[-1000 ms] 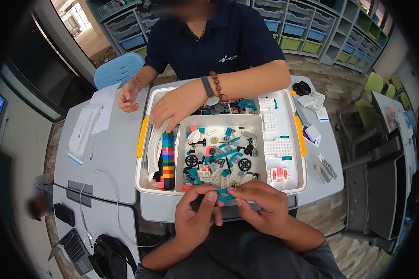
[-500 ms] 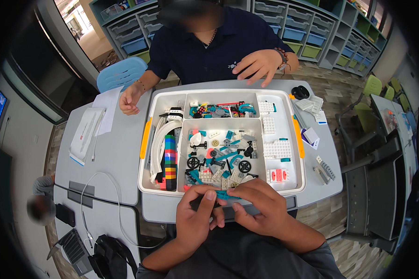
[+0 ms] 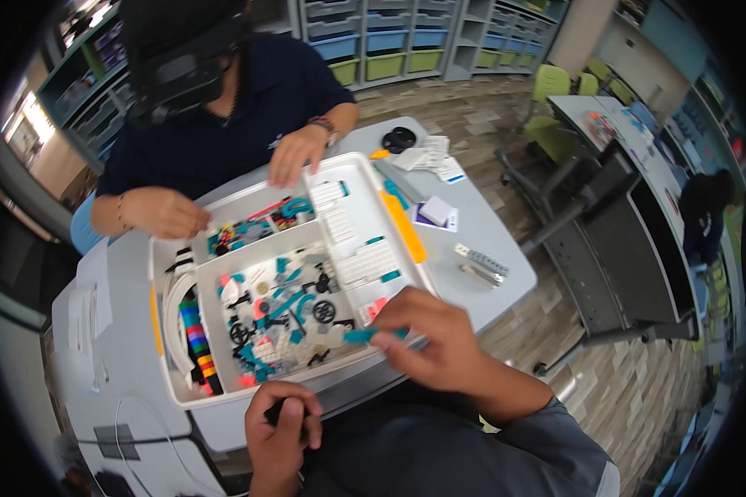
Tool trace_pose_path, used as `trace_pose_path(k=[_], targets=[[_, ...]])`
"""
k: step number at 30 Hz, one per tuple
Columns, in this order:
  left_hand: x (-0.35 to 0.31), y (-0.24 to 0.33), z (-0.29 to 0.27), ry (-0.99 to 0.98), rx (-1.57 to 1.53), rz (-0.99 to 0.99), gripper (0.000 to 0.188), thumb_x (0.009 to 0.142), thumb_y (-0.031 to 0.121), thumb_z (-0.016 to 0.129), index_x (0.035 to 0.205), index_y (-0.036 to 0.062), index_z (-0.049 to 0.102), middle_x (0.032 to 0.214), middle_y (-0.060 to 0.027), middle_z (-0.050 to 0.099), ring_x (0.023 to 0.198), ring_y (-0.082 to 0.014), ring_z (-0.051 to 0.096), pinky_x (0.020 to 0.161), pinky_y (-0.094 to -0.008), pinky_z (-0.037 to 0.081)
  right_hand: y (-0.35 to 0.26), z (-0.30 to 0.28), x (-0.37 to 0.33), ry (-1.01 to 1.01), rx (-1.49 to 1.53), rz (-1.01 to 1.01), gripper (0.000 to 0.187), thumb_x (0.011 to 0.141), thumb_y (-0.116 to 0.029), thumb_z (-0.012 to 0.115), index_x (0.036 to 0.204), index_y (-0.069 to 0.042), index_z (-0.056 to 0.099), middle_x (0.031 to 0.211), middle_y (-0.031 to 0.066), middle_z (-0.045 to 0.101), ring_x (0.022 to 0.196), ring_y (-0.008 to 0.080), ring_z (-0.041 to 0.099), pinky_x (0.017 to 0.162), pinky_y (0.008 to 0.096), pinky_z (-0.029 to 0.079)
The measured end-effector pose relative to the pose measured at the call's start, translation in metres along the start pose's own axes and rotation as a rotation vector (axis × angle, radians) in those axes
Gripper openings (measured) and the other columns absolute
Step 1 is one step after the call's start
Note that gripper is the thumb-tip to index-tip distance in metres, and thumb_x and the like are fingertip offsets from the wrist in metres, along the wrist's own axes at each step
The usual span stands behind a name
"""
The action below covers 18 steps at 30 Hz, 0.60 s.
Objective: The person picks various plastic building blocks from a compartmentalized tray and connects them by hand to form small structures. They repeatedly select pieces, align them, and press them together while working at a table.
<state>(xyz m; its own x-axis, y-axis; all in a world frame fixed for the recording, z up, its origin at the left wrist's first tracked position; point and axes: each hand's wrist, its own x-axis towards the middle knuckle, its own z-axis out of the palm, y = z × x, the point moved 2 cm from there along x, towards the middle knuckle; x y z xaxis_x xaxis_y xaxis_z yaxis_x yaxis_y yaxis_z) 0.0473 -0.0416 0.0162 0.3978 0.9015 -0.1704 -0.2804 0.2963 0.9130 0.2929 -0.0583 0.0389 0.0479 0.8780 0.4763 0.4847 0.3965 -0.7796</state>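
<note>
My right hand (image 3: 433,341) pinches a long teal beam (image 3: 375,335) at the near right edge of the white parts tray (image 3: 166,248). My left hand (image 3: 283,425) is below the tray's near rim, fingers curled around a small black piece (image 3: 274,408). The tray's middle compartment holds several teal, white and black building pieces and small black wheels (image 3: 324,311). A stack of coloured bricks (image 3: 196,340) lies in the left compartment.
A person in a dark shirt sits across the grey table (image 3: 124,364), both hands (image 3: 297,154) at the tray's far rim. A black round part (image 3: 399,138), white leaflets (image 3: 429,156) and a grey beam (image 3: 482,261) lie right of the tray. Chairs and another table stand at the right.
My hands have separated: the right one now holds the teal beam apart, the left has dropped lower with a black piece. The view has tilted. The other person's hand returned to the tray's rim.
</note>
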Motion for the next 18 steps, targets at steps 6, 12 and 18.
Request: trace_pose_path(k=[6,12,18], targets=[[-0.002,0.008,0.006,-0.094,0.076,-0.017,0.019,0.102,0.018,0.058,0.105,-0.0002,0.057,0.091,-0.0084,0.057,0.059,-0.0107,0.046,0.055,-0.0224,0.038,0.056,-0.1,-0.037,0.532,-0.198,0.477,0.017,0.09,-0.006,0.072,0.106,-0.003,0.071,0.09,0.0091,0.07,0.071,0.0133,0.062,0.066,0.0268,0.049],[0.003,-0.004,0.011,0.015,-0.192,-0.085,0.026,0.106,0.024,0.052,0.102,-0.0011,0.057,0.09,-0.0096,0.06,0.052,-0.0089,0.047,0.049,-0.0211,0.038,0.064,-0.129,-0.062,0.418,-0.525,0.477,0.019,0.088,-0.008,0.073,0.107,-0.003,0.072,0.086,0.012,0.069,0.068,0.0175,0.062,0.064,0.0294,0.049],[0.006,-0.004,0.0,-0.165,0.085,0.061,0.026,0.106,0.024,0.053,0.102,-0.0014,0.057,0.091,-0.009,0.061,0.052,-0.0085,0.048,0.049,-0.0209,0.039,0.061,-0.125,-0.056,0.287,-0.571,0.499,0.018,0.085,-0.009,0.074,0.102,-0.004,0.073,0.087,0.0097,0.069,0.081,0.024,0.061,0.069,0.0351,0.05]])
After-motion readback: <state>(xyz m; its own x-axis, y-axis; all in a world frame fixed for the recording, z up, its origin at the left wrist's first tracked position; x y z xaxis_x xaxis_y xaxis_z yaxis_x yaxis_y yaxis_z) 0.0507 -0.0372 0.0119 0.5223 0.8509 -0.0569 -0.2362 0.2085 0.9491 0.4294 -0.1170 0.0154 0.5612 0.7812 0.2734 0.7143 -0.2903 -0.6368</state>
